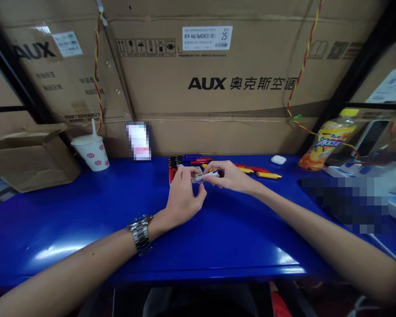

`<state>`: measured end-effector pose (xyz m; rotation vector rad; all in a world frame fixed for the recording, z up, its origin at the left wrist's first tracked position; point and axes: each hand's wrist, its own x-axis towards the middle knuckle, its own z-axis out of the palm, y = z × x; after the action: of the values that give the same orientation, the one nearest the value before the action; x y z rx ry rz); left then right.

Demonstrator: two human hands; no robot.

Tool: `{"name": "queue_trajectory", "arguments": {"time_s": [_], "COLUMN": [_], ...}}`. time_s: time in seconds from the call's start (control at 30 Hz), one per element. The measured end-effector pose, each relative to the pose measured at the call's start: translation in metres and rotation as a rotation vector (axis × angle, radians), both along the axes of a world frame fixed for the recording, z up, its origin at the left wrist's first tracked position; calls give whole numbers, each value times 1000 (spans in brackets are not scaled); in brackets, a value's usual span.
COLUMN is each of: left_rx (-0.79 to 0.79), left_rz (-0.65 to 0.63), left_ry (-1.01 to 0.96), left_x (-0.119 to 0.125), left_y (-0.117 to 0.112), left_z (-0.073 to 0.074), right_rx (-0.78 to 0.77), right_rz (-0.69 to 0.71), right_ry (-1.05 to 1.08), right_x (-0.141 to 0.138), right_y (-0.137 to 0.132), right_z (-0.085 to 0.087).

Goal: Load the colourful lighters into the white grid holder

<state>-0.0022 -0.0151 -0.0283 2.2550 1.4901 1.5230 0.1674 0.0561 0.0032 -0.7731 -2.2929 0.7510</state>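
My right hand [231, 176] pinches a white pen [207, 177] with a dark end, held almost level just above the blue table [251, 237]. Opposite it, my left hand [184, 196], with a metal watch on the wrist, has its thumb apart from the bent fingers. Those fingers reach to the edge of a red holder [170, 175] with rows of black ends [174, 161]. A pale piece shows between the hands, partly hidden by my fingers. Behind and right of my right hand lie red pens [259, 169] and yellow pens [268, 175].
A paper cup with a straw [91, 152] and a cardboard box [33, 158] stand left. A blurred phone [139, 141] leans against large cartons [218, 105]. To the right are a white earbud case [278, 160], a drink bottle [328, 141] and a blurred dark item [343, 198].
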Motion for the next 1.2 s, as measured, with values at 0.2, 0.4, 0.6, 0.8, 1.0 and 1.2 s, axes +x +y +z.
{"name": "queue_trajectory", "arguments": {"time_s": [0.2,0.4,0.6,0.8,1.0,1.2], "left_rx": [-165,-408,-325,-396,-376,-365], "left_rz": [-214,-384,-325,-313,-167,-147], "left_ry": [-29,-89,-249,-294,-126,-130], "left_x": [0,-1,-4,-4,-3,-3], "left_y": [1,1,6,0,1,4], "left_z": [1,10,1,9,7,4], "right_rx": [-170,-339,-379,-315,-318,-287], "right_rz": [-48,110,73,-5,27,27], "right_ry": [175,271,431,230,140,107], "right_x": [-3,-11,0,10,8,7], "right_y": [-7,-20,-14,-1,3,3], "right_z": [-14,-11,-8,-19,-27,-28]}}
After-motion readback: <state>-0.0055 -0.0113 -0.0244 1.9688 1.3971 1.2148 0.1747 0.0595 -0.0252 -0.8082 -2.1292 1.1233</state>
